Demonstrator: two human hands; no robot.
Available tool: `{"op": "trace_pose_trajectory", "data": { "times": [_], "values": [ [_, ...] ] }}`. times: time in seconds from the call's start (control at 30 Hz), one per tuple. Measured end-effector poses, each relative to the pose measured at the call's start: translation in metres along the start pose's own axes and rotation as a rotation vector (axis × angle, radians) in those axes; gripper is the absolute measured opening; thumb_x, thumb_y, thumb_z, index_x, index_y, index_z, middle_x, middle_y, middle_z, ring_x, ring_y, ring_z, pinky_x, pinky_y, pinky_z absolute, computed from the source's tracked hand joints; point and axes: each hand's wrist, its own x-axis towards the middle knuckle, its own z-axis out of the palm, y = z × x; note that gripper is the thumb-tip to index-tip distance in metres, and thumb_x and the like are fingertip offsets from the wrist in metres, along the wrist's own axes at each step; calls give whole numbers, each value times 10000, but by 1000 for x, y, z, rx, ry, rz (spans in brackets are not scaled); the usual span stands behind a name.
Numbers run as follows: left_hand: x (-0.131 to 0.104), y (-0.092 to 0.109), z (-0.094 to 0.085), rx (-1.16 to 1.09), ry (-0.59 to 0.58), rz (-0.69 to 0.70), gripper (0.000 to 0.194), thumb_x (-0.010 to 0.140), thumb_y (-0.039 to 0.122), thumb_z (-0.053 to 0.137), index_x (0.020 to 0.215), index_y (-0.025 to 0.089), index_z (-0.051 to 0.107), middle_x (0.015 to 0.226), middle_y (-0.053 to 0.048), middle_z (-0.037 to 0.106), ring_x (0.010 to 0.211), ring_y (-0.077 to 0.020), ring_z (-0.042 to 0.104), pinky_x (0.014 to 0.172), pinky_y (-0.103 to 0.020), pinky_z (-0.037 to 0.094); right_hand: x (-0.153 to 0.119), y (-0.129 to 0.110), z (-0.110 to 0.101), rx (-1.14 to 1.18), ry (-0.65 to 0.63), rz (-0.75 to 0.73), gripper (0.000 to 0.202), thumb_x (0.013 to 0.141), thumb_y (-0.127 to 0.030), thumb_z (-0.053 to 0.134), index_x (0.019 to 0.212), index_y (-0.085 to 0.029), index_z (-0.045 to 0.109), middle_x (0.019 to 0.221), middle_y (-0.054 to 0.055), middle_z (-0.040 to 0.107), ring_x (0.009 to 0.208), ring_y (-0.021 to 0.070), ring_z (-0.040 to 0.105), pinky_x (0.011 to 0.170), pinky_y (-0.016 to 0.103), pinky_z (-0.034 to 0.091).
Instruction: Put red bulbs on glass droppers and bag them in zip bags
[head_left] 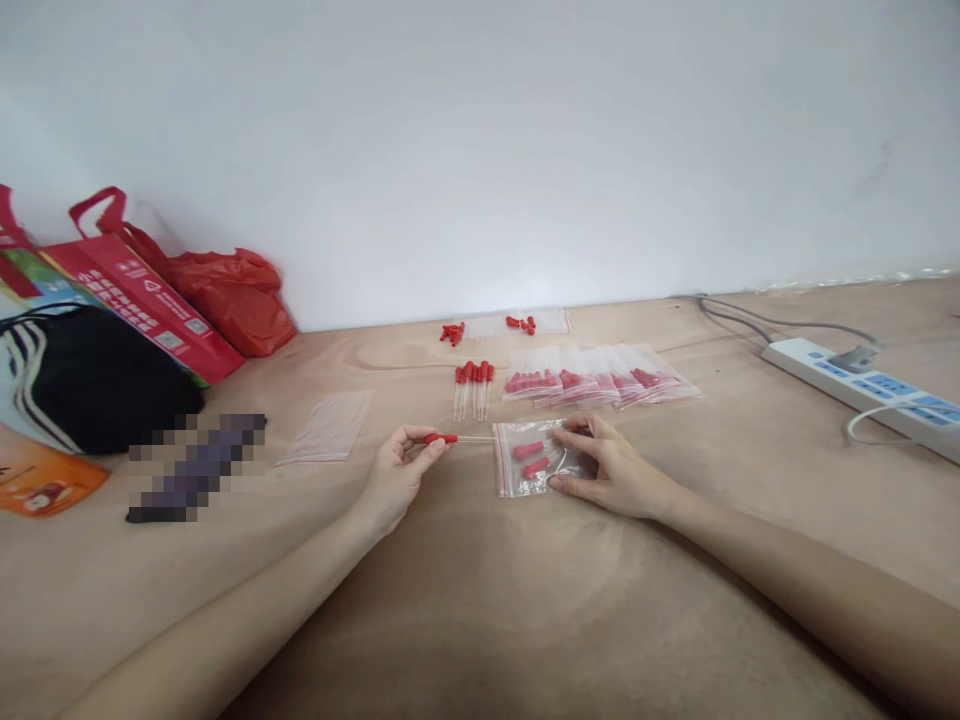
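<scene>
My left hand (397, 475) pinches a dropper (442, 439) by its red rubber bulb. The clear tube points right, and its tip reaches the left edge of a small clear zip bag (511, 482); whether it is inside the mouth I cannot tell. Two red-bulbed droppers (534, 467) lie in that bag. Thumb and fingers of my right hand (611, 465) grip the bag at its right end. Just beyond, a row of several loose droppers (472, 374) lies bulbs away from me. To their right, filled zip bags (600, 378) overlap in a fanned pile.
A flat stack of zip bags (326, 428) lies left. More droppers (452, 333) and clear plastic (555, 319) sit near the wall. Carrier bags (225, 300) and a black striped bag (112, 375) stand far left, by a pixelated dark item (199, 468). A power strip (870, 385) with cables lies right.
</scene>
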Motion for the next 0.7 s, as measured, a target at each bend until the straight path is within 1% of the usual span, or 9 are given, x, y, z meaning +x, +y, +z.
{"op": "trace_pose_trajectory", "data": {
  "times": [0.07, 0.17, 0.23, 0.33, 0.43, 0.53, 0.63, 0.7],
  "values": [
    [1, -2, 5, 49, -50, -14, 339, 551, 313, 742, 762, 140, 540, 774, -30, 660, 781, -146, 617, 796, -290, 442, 0, 0, -1, 16, 13, 5, 608, 681, -480, 611, 1214, -214, 486, 1155, 124, 446, 1090, 276, 431, 887, 455, 393],
    [2, -1, 18, 157, -165, -25, 281, 566, 265, 735, 752, 139, 566, 739, -25, 658, 716, -136, 606, 733, -278, 455, 1, -1, -3, 31, 36, 24, 668, 644, -478, 640, 1222, -195, 462, 1162, 120, 436, 1095, 264, 428, 901, 429, 393],
    [3, 1, 29, 211, -248, 2, 230, 571, 233, 729, 724, 139, 586, 714, -24, 656, 675, -136, 601, 700, -279, 461, 1, -1, -6, 39, 43, 36, 695, 615, -479, 662, 1216, -192, 460, 1154, 113, 442, 1090, 258, 431, 901, 412, 398],
    [6, 3, 40, 245, -342, 41, 162, 598, 206, 700, 724, 141, 623, 751, -37, 669, 696, -151, 608, 716, -289, 463, 2, -1, -10, 74, 40, 56, 727, 582, -468, 689, 1214, -199, 452, 1118, 100, 465, 1049, 242, 455, 860, 389, 430],
    [14, 0, 40, 296, -424, 61, 174, 645, 194, 649, 814, 155, 658, 845, -49, 681, 764, -176, 618, 745, -301, 461, 3, 3, -10, 130, 49, 84, 691, 581, -438, 696, 1190, -205, 467, 1090, 90, 477, 1024, 233, 469, 813, 376, 458],
    [23, -3, 32, 440, -496, 182, 213, 689, 214, 605, 889, 192, 675, 906, -40, 678, 801, -191, 610, 745, -297, 451, 3, 8, -10, 166, 67, 102, 637, 578, -421, 701, 1145, -207, 505, 1092, 86, 475, 1029, 232, 472, 805, 370, 462],
    [29, -1, 27, 553, -535, 313, 221, 707, 237, 589, 910, 219, 675, 857, -27, 676, 757, -181, 594, 694, -274, 442, 4, 11, -13, 121, 67, 95, 610, 553, -440, 715, 1087, -197, 549, 1088, 87, 487, 1029, 239, 476, 836, 382, 442],
    [31, 1, 29, 542, -569, 336, 201, 715, 240, 578, 894, 204, 663, 807, -25, 663, 709, -163, 579, 641, -250, 433, 6, 12, -15, 83, 54, 89, 611, 544, -457, 718, 1070, -189, 562, 1062, 89, 509, 1010, 243, 486, 841, 394, 432]
  ]
}}
